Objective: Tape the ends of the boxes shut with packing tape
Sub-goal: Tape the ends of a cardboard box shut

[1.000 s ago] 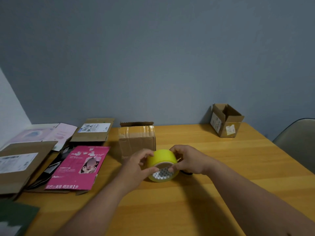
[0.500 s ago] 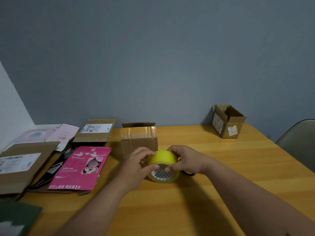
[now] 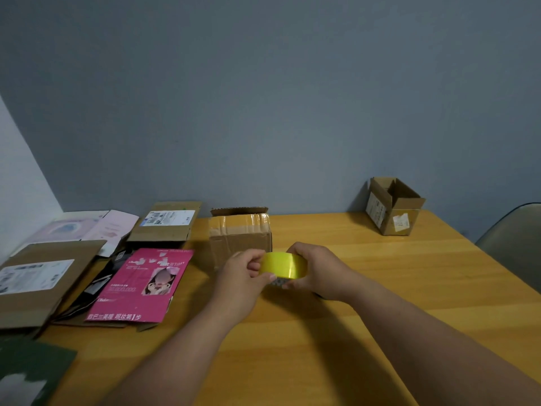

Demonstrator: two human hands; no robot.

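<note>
Both hands around yellow tape roll, near taped box

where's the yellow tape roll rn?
Head view, centre: the yellow roll of packing tape is gripped between the left hand and right hand above the wooden table, just in front of the taped brown cardboard box.

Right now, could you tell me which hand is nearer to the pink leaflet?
Left. The left hand grips the tape roll just right of the pink leaflet; the right hand holds the roll's far side, farther off.
</note>
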